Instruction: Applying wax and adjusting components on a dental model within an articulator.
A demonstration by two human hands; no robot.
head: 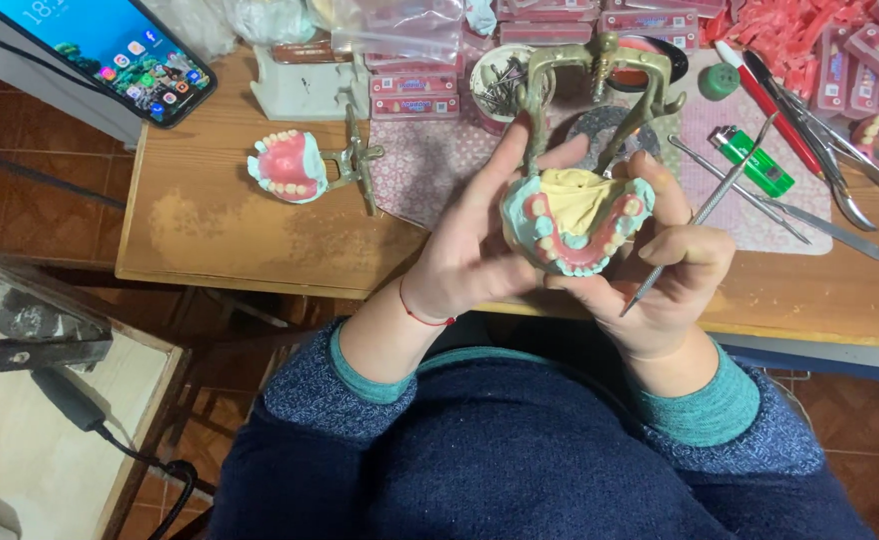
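Observation:
My left hand (475,240) cradles a dental model (575,215): a yellowish plaster cast with pink wax gums, white teeth and a pale green rim, mounted on a brass articulator frame (600,75). My right hand (675,275) supports the model's right side and also grips a thin metal carving tool (705,210), which slants up to the right. Both hands are raised over the front edge of the wooden table (220,220).
A second denture model on an articulator (300,165) lies on the table at left. A smartphone (110,45) rests at the upper left. Green lighter (755,160), metal instruments (820,140), tooth boxes (415,95) and a cup of pins (500,85) crowd the back.

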